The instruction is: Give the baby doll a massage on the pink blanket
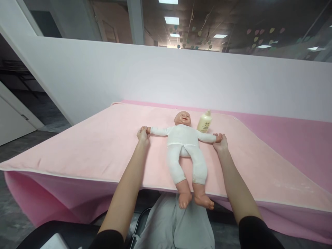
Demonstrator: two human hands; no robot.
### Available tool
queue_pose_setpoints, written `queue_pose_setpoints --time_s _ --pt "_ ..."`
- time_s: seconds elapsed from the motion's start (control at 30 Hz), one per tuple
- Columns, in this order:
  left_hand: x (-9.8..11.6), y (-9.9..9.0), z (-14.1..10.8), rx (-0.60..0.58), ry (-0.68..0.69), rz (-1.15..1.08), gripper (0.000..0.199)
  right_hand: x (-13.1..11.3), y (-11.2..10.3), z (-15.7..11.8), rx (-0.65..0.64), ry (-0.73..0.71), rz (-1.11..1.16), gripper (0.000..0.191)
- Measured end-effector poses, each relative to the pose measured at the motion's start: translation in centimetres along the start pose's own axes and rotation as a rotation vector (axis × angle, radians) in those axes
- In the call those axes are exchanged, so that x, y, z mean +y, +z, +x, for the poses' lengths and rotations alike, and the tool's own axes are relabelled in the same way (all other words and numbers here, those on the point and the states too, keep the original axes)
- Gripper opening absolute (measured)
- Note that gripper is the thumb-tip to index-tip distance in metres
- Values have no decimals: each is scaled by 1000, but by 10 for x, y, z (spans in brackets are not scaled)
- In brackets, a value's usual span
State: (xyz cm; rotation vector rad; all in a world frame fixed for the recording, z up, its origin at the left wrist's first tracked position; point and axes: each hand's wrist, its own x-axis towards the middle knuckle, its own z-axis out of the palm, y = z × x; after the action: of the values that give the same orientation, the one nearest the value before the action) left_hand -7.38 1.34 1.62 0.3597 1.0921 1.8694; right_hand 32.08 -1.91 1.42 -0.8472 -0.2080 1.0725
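Observation:
A baby doll in a white bodysuit lies on its back on the pink padded table cover, its head toward the wall and its bare feet over the near edge. Both of its arms are stretched out sideways. My left hand is closed around the doll's hand on the left. On the right, my right hand grips the doll's other hand. A pale yellow pump bottle stands beside the doll's head, just behind its outstretched arm.
Behind the table rises a white wall with windows above it. Deeper pink cloth shows at the right and hangs at the front. A black chair seat with a white object on it is at the lower left.

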Motion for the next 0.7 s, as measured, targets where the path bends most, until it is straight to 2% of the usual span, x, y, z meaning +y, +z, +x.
queue_pose_setpoints --time_s 0.1,0.2,0.27,0.37,0.47,0.57,0.7 --pt "1 1 -1 25 -27 10 15 3 4 -1 83 9 0 35" --pt "0 0 1 26 -36 21 15 4 5 -2 59 10 9 41" --pt "-2 -1 2 0 -3 32 10 4 4 -2 39 19 -5 35" --pt "-4 -1 2 -35 56 42 13 5 3 -2 26 12 -51 24" --pt "-2 1 1 -6 17 28 10 6 3 -1 32 -4 -54 24" --pt "0 2 1 47 -54 24 16 5 4 -2 39 24 -22 32" --pt "-2 1 1 -10 4 51 8 4 5 -4 24 60 -37 18"
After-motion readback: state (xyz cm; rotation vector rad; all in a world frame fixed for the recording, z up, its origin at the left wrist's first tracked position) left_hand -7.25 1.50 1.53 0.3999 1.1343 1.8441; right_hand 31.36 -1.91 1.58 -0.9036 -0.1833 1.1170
